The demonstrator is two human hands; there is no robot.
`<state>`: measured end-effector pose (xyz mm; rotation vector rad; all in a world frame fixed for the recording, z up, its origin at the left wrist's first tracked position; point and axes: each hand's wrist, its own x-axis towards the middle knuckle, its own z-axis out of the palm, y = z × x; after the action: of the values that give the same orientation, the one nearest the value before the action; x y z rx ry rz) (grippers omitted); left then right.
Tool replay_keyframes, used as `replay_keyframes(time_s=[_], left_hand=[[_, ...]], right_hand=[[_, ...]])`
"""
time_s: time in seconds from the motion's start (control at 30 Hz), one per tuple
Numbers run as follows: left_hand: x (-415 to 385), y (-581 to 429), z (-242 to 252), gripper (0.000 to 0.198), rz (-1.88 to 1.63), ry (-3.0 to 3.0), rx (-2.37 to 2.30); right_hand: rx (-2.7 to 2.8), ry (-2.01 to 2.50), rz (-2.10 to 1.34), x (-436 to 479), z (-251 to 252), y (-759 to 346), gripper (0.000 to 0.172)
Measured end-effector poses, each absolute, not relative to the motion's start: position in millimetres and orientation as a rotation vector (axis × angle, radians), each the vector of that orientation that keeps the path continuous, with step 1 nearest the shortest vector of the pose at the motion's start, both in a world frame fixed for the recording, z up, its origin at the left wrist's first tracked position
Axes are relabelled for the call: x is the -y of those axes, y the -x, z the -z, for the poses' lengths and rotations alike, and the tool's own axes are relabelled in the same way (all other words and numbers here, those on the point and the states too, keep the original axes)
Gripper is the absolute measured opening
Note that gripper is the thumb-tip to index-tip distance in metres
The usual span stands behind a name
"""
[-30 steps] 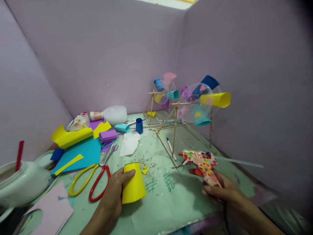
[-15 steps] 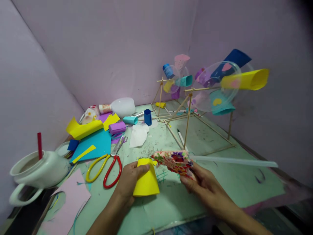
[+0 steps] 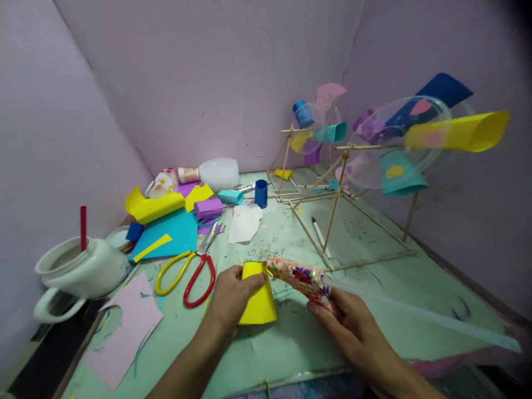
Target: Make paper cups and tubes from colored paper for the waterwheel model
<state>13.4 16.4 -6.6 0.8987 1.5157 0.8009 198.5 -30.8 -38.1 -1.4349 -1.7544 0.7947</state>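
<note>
Your left hand (image 3: pixel 230 293) has its grip closed round the yellow paper cup (image 3: pixel 258 299). The thumb lies across the cup's upper part and the fingers wrap its left side. The cup sits near the front edge of the green surface (image 3: pixel 374 260), tilted, with its wider end down toward you and its narrower open end pointing away.

Your right hand (image 3: pixel 347 327) keeps a closed grip on the glue gun (image 3: pixel 297 274), which is covered in a flowered pattern. The gun lies just right of the cup, nearly level, and its front end meets the right side of the cup's upper rim. The tip itself is too small to make out. A long translucent glue stick (image 3: pixel 419 317) runs out of the back of the gun to the right, above the surface. Both grips are close together, with the cup between them.

Just left of your left hand lie scissors (image 3: pixel 187 271) with one yellow and one red handle. Further left are a sheet of pink paper (image 3: pixel 124 332) and a white jug (image 3: pixel 78 271) holding a red stick (image 3: pixel 83 220). Behind the scissors are a cyan sheet (image 3: pixel 172 235), a yellow roll (image 3: pixel 154 206) and a purple roll (image 3: pixel 208 208). Well beyond the gun stands a stick frame (image 3: pixel 332 216) carrying a clear wheel (image 3: pixel 394 145) with coloured paper tubes.
</note>
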Motion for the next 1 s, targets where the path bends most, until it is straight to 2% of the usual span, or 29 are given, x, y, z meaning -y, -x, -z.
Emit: replay_keyframes(time_s=[0.37,0.73,1.0], left_hand=[[-15.7,-12.3,11.1,0.018,-0.782,-0.932,-1.529],[-16.1,-11.9,12.8,0.019,-0.787,-0.969,-1.554],[-16.2,-12.4,13.3,0.021,-0.813,-0.959,-1.558]], right_hand=[[1.750,1.362,-0.728,28.6,39.5,-195.8,0.028],[1.744,1.446,-0.758,29.9,43.0,-199.0,0.038],[1.770,1.489,-0.737,27.1,43.3,-201.9,0.030]])
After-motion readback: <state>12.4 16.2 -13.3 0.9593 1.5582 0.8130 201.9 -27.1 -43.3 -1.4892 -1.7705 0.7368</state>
